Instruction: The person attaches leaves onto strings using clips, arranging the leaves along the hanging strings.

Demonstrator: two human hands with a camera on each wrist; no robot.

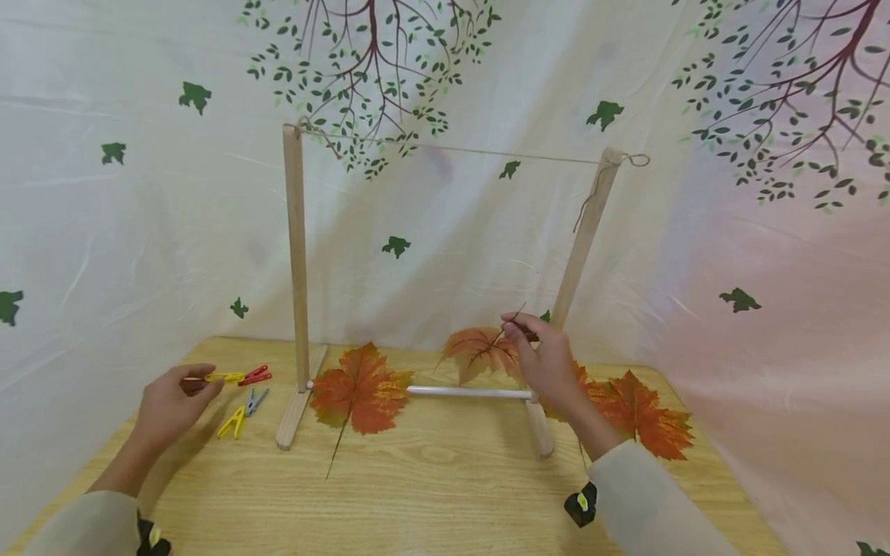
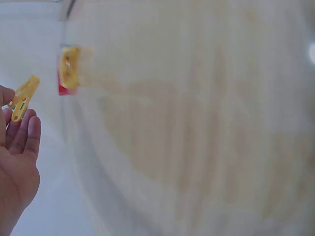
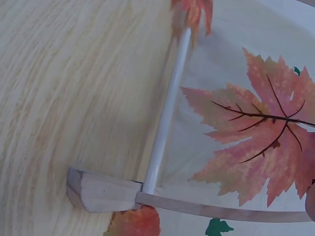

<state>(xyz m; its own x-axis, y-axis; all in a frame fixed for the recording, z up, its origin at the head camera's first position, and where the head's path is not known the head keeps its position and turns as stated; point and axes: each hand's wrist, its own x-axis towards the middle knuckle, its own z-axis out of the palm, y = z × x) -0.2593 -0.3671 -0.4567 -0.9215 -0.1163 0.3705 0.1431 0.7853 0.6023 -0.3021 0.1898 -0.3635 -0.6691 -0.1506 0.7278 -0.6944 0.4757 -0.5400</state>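
My left hand (image 1: 172, 401) pinches a yellow clothespin (image 2: 24, 98) between thumb and fingers, just above the table's left side. Close by are a red clothespin (image 1: 256, 375), a grey clothespin (image 1: 256, 402) and another yellow clothespin (image 1: 232, 423). With thumb and fingertips, my right hand (image 1: 551, 367) holds an orange artificial maple leaf (image 3: 266, 128) by its thin dark stem. That leaf hangs off the table, behind the white rod (image 1: 469, 392) of a wooden frame. One more maple leaf (image 1: 358, 390) lies at the frame's left post; others (image 1: 636, 417) lie right, partly behind my right forearm.
Two wooden posts (image 1: 295, 255) stand on flat feet, with a thin string (image 1: 487, 150) tied between their tops. Loose string ends hang at the right post (image 1: 587, 232). Behind the wooden table (image 1: 389, 502) hangs a pale sheet printed with leaves and branches.
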